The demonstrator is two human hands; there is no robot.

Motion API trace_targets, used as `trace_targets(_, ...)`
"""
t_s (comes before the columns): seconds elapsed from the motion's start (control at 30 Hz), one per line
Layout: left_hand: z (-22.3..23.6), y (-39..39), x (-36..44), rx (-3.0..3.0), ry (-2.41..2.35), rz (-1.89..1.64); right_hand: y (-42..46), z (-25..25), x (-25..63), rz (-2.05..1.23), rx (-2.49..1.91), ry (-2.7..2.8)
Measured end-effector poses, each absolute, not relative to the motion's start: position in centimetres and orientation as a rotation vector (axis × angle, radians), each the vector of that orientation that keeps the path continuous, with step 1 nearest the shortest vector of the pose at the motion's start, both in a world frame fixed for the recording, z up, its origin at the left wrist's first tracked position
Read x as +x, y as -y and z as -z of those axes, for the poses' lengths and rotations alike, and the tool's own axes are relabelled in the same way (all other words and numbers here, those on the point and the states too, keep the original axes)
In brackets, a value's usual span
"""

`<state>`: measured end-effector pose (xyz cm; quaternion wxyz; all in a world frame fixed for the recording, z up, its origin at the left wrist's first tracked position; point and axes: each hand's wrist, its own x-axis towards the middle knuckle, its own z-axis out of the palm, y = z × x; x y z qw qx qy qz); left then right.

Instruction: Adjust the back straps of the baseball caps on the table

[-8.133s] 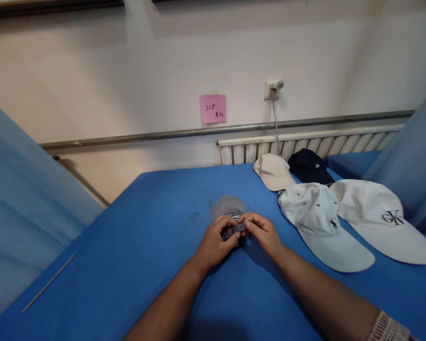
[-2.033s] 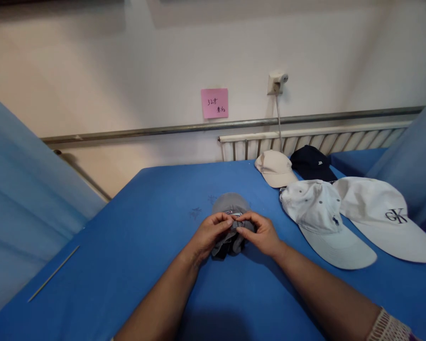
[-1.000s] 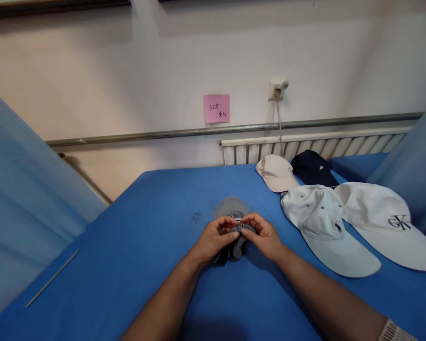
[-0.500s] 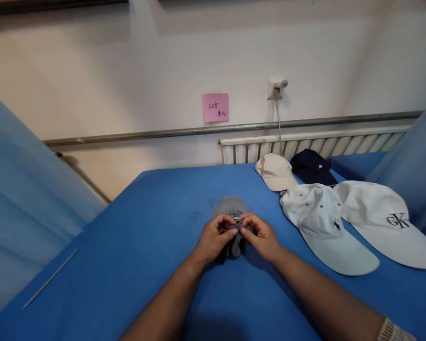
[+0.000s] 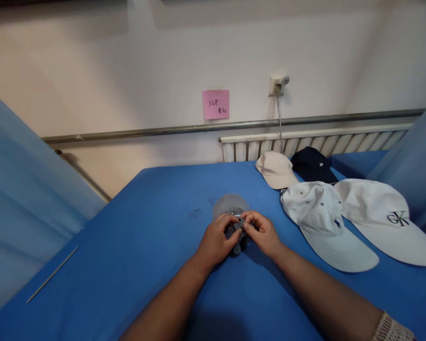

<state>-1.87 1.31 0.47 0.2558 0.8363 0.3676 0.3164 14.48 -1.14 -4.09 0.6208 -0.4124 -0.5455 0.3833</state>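
Note:
A grey baseball cap (image 5: pixel 230 203) lies on the blue-covered table in front of me, its brim pointing away toward the wall. Both hands meet over its near side, at what looks like the back strap. My left hand (image 5: pixel 218 239) pinches this grey band between thumb and fingers. From the other side my right hand (image 5: pixel 262 233) grips it too, thumb and fingertips close to those of the left. The fingers partly cover the strap, so its fastening is hard to make out. Dark folds of the cap show beneath the hands.
Right of my hands lie a pale cap (image 5: pixel 315 208), a white cap (image 5: pixel 376 203), a beige cap (image 5: pixel 274 166) and a navy cap (image 5: pixel 312 163). A thin stick (image 5: pixel 52 274) rests at the left edge of the blue table (image 5: pixel 138 227). A radiator (image 5: pixel 319 136) stands behind.
The fingers have shifted along the strap; the left hand now wraps further over it. About two seconds ago more of the cap's near folds showed. The cap stays in the same place.

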Motion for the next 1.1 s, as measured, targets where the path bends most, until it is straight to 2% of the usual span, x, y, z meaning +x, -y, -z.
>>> trace_targets(0.47, -0.53, -1.41, -2.16, 2.485, -0.977, -0.855, 0.94, 4.47, 14.29, -0.955, -0.951, 1.175)
trace_targets(1.1, -0.88, -1.43, -2.12, 2.426, -0.965, -0.883, 0.71, 4.37, 14.75, -0.92, -0.971, 1.164)
